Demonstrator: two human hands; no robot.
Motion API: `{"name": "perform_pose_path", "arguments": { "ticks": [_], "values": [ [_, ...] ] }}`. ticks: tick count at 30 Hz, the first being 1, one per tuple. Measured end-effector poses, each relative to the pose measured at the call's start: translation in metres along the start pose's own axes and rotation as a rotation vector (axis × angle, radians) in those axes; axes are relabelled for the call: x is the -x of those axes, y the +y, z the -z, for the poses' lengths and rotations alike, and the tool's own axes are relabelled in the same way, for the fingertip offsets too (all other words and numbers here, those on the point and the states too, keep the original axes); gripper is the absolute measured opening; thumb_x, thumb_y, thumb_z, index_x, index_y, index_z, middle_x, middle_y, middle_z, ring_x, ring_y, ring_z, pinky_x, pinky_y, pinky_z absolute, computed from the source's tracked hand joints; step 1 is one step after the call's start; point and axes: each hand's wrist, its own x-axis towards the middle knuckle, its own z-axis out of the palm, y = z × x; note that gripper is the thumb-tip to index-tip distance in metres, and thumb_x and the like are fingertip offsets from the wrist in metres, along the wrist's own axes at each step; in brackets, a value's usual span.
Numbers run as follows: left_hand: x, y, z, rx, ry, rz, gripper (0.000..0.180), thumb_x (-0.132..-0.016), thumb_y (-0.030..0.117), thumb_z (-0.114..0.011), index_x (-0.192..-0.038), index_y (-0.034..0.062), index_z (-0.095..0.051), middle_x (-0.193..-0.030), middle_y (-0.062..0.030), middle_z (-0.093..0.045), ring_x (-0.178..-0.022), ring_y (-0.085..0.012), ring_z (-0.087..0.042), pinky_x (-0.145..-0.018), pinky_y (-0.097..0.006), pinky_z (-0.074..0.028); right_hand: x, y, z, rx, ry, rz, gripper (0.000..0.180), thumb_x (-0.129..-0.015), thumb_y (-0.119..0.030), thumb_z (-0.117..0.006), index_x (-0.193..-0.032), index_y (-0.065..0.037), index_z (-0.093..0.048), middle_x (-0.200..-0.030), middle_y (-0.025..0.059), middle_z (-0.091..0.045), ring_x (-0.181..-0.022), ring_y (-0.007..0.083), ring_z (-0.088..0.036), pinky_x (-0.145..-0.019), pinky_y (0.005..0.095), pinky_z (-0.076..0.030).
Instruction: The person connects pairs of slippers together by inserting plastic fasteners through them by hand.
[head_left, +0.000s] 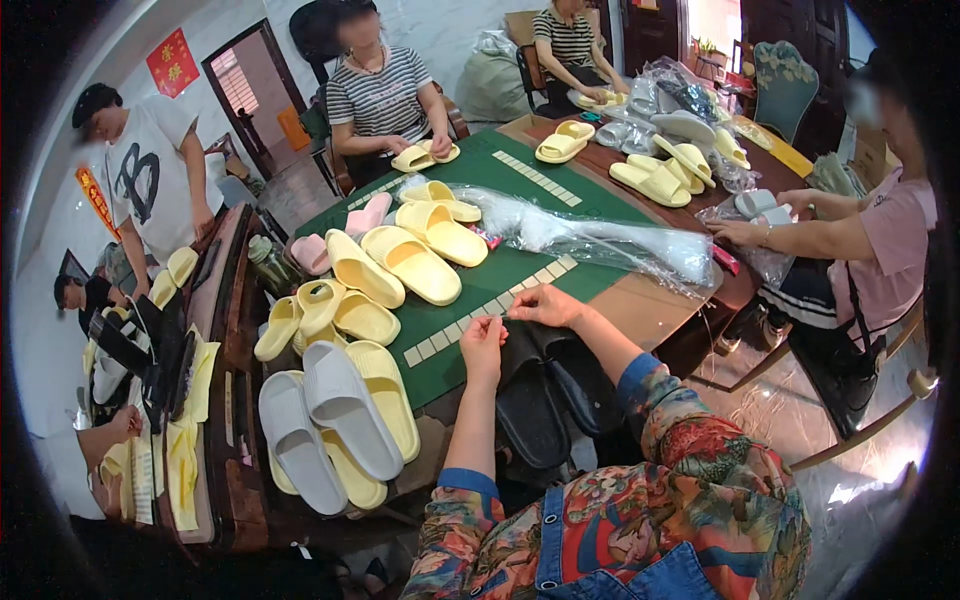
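Note:
My left hand (pixel 482 346) and my right hand (pixel 549 305) are close together over the near edge of the green table top (pixel 440 378). Both are closed in a pinch. Something thin and dark may run between the fingertips, too small to make out. Just below my hands is a pair of black slides (pixel 530 408), side by side. To the left, grey slides (pixel 352 410) overlap pale yellow slides (pixel 388 385). Beyond my hands, a row of small white tiles (pixel 455 335) lies along the green surface.
More yellow slides (pixel 412 265), pink slides (pixel 312 254) and clear plastic bags (pixel 610 245) cover the table's middle. A green-tinted jar (pixel 270 265) stands at left. Several people sit or stand around, one at right handling light grey slides (pixel 765 207) in plastic.

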Motion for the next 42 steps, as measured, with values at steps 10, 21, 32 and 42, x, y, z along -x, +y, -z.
{"name": "perform_pose_path", "arguments": {
  "ticks": [10, 21, 32, 42],
  "values": [
    [0.001, -0.005, -0.003, -0.155, 0.032, -0.064, 0.012, -0.088, 0.014, -0.062, -0.088, 0.002, -0.059, -0.076, -0.0009, -0.06, -0.068, -0.0073, -0.055, -0.06, -0.021, -0.044, 0.0, 0.009, 0.001, -0.019, -0.03, -0.009, 0.018, -0.087, -0.02, -0.063, -0.085, -0.002, -0.065, -0.075, -0.0011, -0.062, -0.07, 0.0061, -0.052, -0.066, 0.0242, -0.044],
    [0.001, 0.0, -0.002, -0.034, 0.059, -0.036, 0.013, -0.09, 0.016, -0.058, -0.093, 0.0025, -0.058, -0.082, -0.005, -0.061, -0.07, -0.0116, -0.057, -0.062, -0.022, -0.046, 0.002, 0.002, 0.002, -0.07, -0.025, 0.092, 0.023, -0.082, -0.018, -0.069, -0.101, -0.006, -0.067, -0.082, 0.0029, -0.065, -0.072, 0.0085, -0.054, -0.068, 0.0248, -0.045],
    [0.0, -0.002, -0.002, -0.081, -0.014, -0.07, 0.01, -0.093, 0.014, -0.052, -0.092, 0.0048, -0.056, -0.083, -0.0054, -0.065, -0.073, -0.011, -0.06, -0.064, -0.023, -0.045, -0.001, 0.005, -0.001, 0.049, 0.067, 0.232, 0.019, -0.08, -0.022, -0.067, -0.087, -0.004, -0.068, -0.077, 0.0107, -0.067, -0.07, 0.0214, -0.063, -0.066, 0.0316, -0.048],
    [0.003, -0.005, -0.008, -0.519, -0.149, -0.119, 0.014, -0.098, 0.017, -0.042, -0.097, 0.0038, -0.048, -0.093, -0.0052, -0.051, -0.091, -0.0123, -0.047, -0.081, -0.028, -0.04, 0.002, 0.001, 0.002, -0.139, -0.032, -0.03, 0.018, -0.083, -0.017, -0.068, -0.093, -0.001, -0.069, -0.082, 0.0044, -0.069, -0.075, 0.0091, -0.06, -0.069, 0.0251, -0.048]
  ]
}}
